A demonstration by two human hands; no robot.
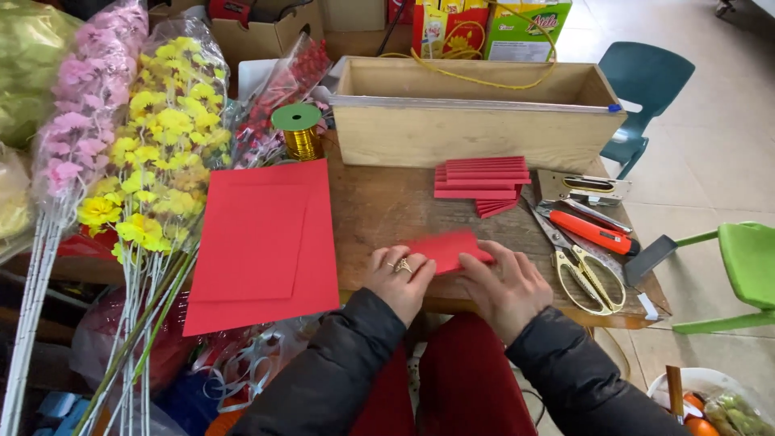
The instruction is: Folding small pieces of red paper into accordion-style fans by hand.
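Red paper everywhere in this head view, lol. Both hands are down at the near edge of the wooden counter (379, 210), working on a small folded red paper (446, 249). Left hand (397, 278), ring on one finger, lies flat with fingers spread loosely, fingertips pressing on the paper's left end, so no real grip there, just pushing down. Right hand (504, 284) covers the paper's right end, fingers together on top of it; whether the thumb is tucked under to pinch it, I can't tell from this angle.

Just left of the hands lie big red sheets (262, 242), one stacked on another and overhanging the counter edge a bit. Further back, near the middle, is a stack of folded red pieces (482, 182), well apart from the hands and right in front of a long wooden box (476, 129). A spool of gold ribbon (299, 131) stands at the box's left end.

Right of the hands: gold-handled scissors (583, 270), an orange box cutter (593, 232) and a metal stapler (583, 187). Bundles of yellow fake flowers (161, 153) and pink fake flowers (81, 105) in plastic wrap lean along the left side. A green chair (747, 266) stands off to the right.
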